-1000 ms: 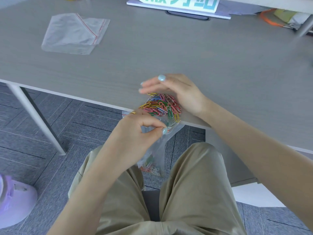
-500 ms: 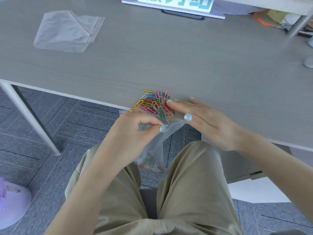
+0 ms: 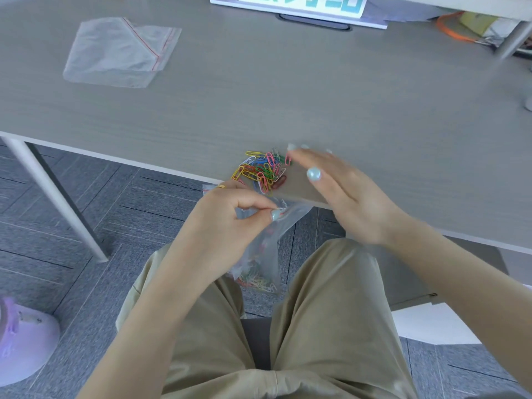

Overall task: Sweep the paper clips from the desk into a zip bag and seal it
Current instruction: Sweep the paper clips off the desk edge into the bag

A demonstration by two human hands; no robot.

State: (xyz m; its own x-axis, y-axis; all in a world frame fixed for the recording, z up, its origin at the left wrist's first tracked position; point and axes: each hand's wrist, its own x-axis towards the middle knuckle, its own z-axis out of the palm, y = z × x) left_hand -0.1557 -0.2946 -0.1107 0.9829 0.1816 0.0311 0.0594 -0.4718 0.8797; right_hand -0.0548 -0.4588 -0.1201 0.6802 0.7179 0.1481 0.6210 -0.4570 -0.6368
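A heap of coloured paper clips (image 3: pixel 260 171) lies at the desk's (image 3: pixel 288 90) front edge. Just below that edge hangs a clear zip bag (image 3: pixel 263 254) with several clips in its bottom. My left hand (image 3: pixel 230 223) pinches the bag's rim between thumb and forefinger and holds the mouth under the edge. My right hand (image 3: pixel 336 191) is to the right of the heap, fingers straight and held just over the desk, fingertips at the heap's right side. It is blurred by motion.
Two spare clear zip bags with red strips (image 3: pixel 121 50) lie at the back left of the desk. A white and teal sign (image 3: pixel 299 4) stands at the back, orange cable and clutter (image 3: pixel 466 24) at the back right. My knees are under the bag.
My right hand went from behind the heap to its right side and lifted a little. The heap has thinned and spread along the edge. My left hand kept hold of the bag.
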